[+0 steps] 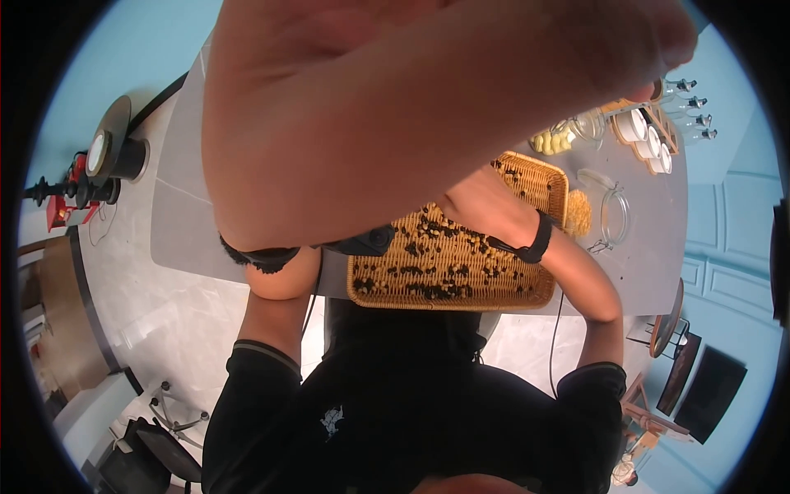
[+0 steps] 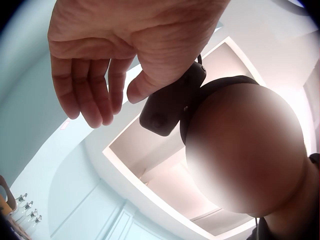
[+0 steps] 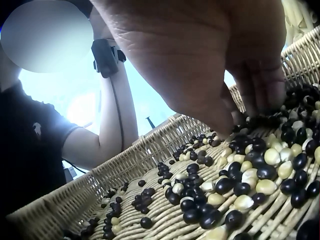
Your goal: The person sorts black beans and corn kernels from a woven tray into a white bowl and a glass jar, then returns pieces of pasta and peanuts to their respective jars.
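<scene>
While the left hand is raised near the head, its fingers hanging loosely, the right hand reaches down into the wicker basket, fingertips among black beans; whether they pinch any, I cannot tell. The basket lies at the table's near edge, a glass jar close to its right rim.

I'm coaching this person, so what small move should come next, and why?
Probably pinch one black seed with the right hand: its fingertips reach down to the black seeds in the basket, where pale seeds lie mixed in. The left hand is raised, holding nothing.
</scene>
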Demonstrator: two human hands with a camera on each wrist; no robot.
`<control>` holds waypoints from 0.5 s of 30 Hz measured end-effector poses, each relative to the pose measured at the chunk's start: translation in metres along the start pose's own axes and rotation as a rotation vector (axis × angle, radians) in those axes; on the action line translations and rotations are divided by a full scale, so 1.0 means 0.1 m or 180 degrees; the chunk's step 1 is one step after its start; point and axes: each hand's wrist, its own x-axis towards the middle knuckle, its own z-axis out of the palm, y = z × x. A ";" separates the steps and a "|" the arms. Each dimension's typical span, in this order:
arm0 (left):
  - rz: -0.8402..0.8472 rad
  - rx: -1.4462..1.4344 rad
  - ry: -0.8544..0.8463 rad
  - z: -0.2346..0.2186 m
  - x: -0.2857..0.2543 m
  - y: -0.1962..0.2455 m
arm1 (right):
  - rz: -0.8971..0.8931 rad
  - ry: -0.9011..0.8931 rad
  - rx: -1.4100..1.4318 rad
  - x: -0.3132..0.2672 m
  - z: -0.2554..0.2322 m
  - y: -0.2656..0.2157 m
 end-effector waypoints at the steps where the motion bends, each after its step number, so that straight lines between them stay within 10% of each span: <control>1: -0.0004 0.0002 -0.0005 -0.01 -0.01 0.01 | -0.0018 0.0030 0.0035 0.01 0.01 0.01; 15: 0.0025 0.0040 -0.0055 -0.01 -0.03 0.05 | -0.0478 0.0014 0.0293 0.12 -0.01 -0.04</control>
